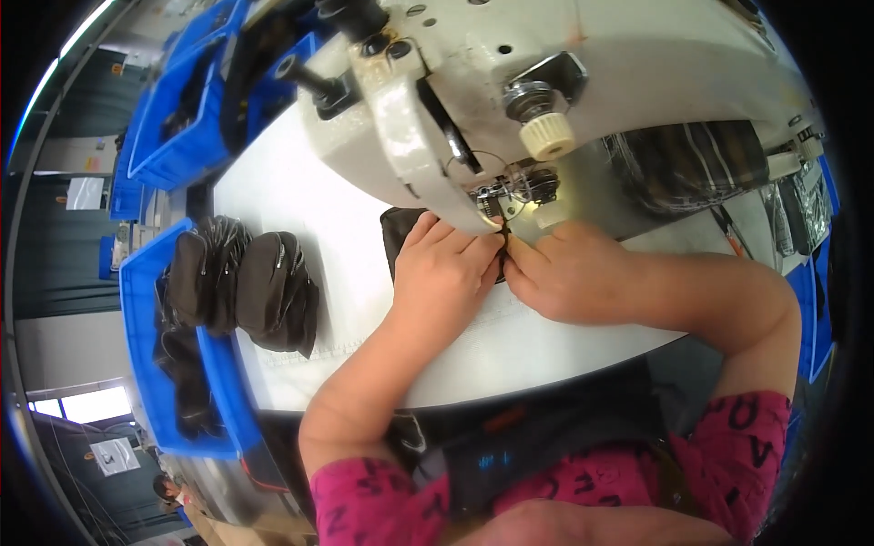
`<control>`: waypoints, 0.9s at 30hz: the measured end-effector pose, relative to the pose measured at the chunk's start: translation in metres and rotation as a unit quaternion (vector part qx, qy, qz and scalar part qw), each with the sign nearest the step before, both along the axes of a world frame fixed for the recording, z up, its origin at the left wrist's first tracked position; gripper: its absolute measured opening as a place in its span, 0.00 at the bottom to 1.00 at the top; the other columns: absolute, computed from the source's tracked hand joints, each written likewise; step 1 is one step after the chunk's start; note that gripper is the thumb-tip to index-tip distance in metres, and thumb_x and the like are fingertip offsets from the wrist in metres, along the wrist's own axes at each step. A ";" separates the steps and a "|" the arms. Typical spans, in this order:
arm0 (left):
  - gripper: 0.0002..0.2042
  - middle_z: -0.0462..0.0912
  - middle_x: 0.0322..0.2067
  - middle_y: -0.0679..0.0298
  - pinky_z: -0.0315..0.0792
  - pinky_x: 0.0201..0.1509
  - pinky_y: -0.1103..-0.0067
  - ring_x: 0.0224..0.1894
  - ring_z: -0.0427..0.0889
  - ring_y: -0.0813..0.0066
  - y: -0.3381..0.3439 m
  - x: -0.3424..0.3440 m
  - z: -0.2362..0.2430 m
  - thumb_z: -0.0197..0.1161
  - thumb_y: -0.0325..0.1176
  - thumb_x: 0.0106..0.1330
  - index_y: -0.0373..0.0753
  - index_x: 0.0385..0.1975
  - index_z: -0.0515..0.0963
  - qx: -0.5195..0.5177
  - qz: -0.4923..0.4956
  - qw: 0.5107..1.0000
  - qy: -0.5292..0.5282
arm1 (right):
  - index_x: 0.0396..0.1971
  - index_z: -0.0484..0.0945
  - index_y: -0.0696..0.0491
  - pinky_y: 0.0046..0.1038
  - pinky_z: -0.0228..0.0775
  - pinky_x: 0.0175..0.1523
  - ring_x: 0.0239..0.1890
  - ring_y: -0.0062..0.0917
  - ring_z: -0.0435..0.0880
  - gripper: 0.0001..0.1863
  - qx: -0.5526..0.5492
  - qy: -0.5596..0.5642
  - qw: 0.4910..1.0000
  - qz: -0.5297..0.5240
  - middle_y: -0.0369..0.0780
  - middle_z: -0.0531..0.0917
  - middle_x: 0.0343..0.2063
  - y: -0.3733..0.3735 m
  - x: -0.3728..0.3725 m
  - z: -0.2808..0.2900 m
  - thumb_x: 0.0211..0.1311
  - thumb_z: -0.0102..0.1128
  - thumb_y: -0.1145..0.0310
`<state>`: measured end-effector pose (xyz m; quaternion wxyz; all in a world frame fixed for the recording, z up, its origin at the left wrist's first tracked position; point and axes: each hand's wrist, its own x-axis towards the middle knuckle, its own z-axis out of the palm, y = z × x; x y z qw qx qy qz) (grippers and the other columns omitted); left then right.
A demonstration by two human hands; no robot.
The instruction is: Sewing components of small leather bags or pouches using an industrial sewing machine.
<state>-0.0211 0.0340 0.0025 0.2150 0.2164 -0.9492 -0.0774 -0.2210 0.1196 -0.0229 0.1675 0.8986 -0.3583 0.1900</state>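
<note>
A small dark brown fabric piece [394, 238] lies on the white table under my hands, just in front of the sewing machine [637, 82]. My left hand [444, 266] presses on it with bent fingers, gripping its right edge. Close against it, my right hand [566, 275] pinches the same edge between thumb and fingers. Both sets of fingertips meet just below the presser foot [492, 193], and they cover much of the fabric. Whether the fabric reaches under the needle I cannot tell.
Dark zippered pouches [271, 289] are stacked at the table's left. Beside them stands a blue bin [146, 300] holding more dark pieces. A striped dark fabric bundle [696, 166] lies right of the machine, near a slim pointed tool [731, 233]. More blue bins [187, 136] stand at far left.
</note>
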 end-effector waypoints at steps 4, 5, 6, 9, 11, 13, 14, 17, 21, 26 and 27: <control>0.09 0.89 0.42 0.72 0.73 0.61 0.61 0.42 0.86 0.70 0.004 0.003 0.004 0.73 0.28 0.55 0.45 0.36 0.84 -0.004 -0.002 0.999 -0.040 | 0.28 0.84 0.54 0.27 0.62 0.25 0.21 0.23 0.75 0.09 -0.011 0.003 1.000 -0.002 0.37 0.79 0.24 0.006 0.002 0.001 0.48 0.63 0.67; 0.09 0.89 0.42 0.72 0.73 0.61 0.61 0.42 0.86 0.70 0.005 0.003 0.004 0.73 0.28 0.55 0.45 0.36 0.84 -0.004 0.000 0.999 -0.040 | 0.28 0.84 0.54 0.27 0.62 0.25 0.22 0.23 0.75 0.08 -0.008 0.007 1.000 -0.007 0.37 0.79 0.24 0.007 0.002 0.002 0.48 0.63 0.67; 0.09 0.89 0.42 0.72 0.72 0.62 0.61 0.42 0.86 0.71 0.005 0.004 0.003 0.73 0.28 0.55 0.45 0.36 0.84 -0.004 0.000 0.999 -0.040 | 0.28 0.84 0.54 0.27 0.62 0.25 0.22 0.23 0.75 0.08 -0.008 0.007 1.000 -0.007 0.37 0.79 0.24 0.008 0.003 0.003 0.48 0.63 0.67; 0.10 0.89 0.44 0.72 0.73 0.62 0.62 0.42 0.86 0.71 0.005 0.004 0.004 0.72 0.28 0.55 0.44 0.37 0.84 -0.005 -0.003 0.999 -0.044 | 0.28 0.84 0.54 0.27 0.62 0.26 0.22 0.23 0.74 0.08 -0.013 -0.008 1.000 -0.004 0.37 0.79 0.24 0.007 0.004 0.003 0.48 0.63 0.67; 0.11 0.89 0.44 0.72 0.73 0.61 0.63 0.42 0.86 0.71 0.006 0.004 0.003 0.72 0.28 0.54 0.44 0.38 0.84 -0.007 -0.006 0.999 -0.047 | 0.28 0.84 0.55 0.27 0.62 0.26 0.23 0.24 0.75 0.09 -0.001 -0.009 1.000 0.000 0.38 0.79 0.25 0.007 0.003 0.004 0.48 0.63 0.67; 0.12 0.89 0.45 0.71 0.75 0.57 0.66 0.42 0.86 0.71 0.006 0.004 0.001 0.72 0.28 0.53 0.42 0.38 0.84 -0.005 -0.016 0.999 -0.034 | 0.28 0.84 0.55 0.27 0.62 0.26 0.23 0.24 0.75 0.09 -0.003 -0.007 1.000 -0.001 0.38 0.80 0.25 0.007 0.003 0.005 0.48 0.63 0.67; 0.12 0.89 0.45 0.71 0.75 0.57 0.66 0.42 0.86 0.71 0.006 0.004 0.001 0.72 0.28 0.53 0.42 0.38 0.84 -0.005 -0.015 0.999 -0.034 | 0.28 0.84 0.55 0.27 0.62 0.26 0.23 0.24 0.75 0.09 -0.006 -0.006 1.000 -0.003 0.38 0.80 0.25 0.007 0.003 0.006 0.48 0.63 0.67; 0.12 0.89 0.46 0.70 0.77 0.52 0.70 0.42 0.86 0.71 0.006 0.003 0.003 0.72 0.28 0.52 0.41 0.38 0.84 -0.006 -0.019 0.999 -0.031 | 0.29 0.85 0.56 0.27 0.62 0.26 0.23 0.24 0.76 0.10 -0.018 -0.006 1.000 -0.003 0.38 0.80 0.25 0.008 0.002 0.007 0.48 0.62 0.68; 0.11 0.89 0.45 0.71 0.77 0.49 0.72 0.41 0.86 0.71 0.003 0.005 0.004 0.72 0.27 0.52 0.42 0.37 0.85 -0.004 -0.032 0.999 -0.029 | 0.28 0.84 0.55 0.27 0.62 0.26 0.23 0.24 0.76 0.09 -0.006 -0.011 1.000 -0.002 0.39 0.80 0.25 0.008 0.002 0.006 0.47 0.63 0.68; 0.10 0.89 0.43 0.71 0.77 0.51 0.71 0.40 0.87 0.71 0.002 0.007 0.004 0.72 0.27 0.53 0.42 0.36 0.85 0.008 -0.037 0.999 -0.037 | 0.26 0.83 0.54 0.27 0.61 0.25 0.23 0.24 0.74 0.08 0.002 -0.015 1.000 0.001 0.36 0.77 0.23 0.007 0.001 0.004 0.46 0.63 0.67; 0.10 0.89 0.43 0.71 0.77 0.52 0.69 0.40 0.87 0.71 0.003 0.007 0.004 0.72 0.27 0.54 0.42 0.36 0.84 0.005 -0.036 0.999 -0.036 | 0.26 0.83 0.54 0.27 0.61 0.25 0.23 0.24 0.74 0.08 0.002 -0.016 1.000 0.000 0.36 0.77 0.23 0.007 0.001 0.003 0.46 0.63 0.67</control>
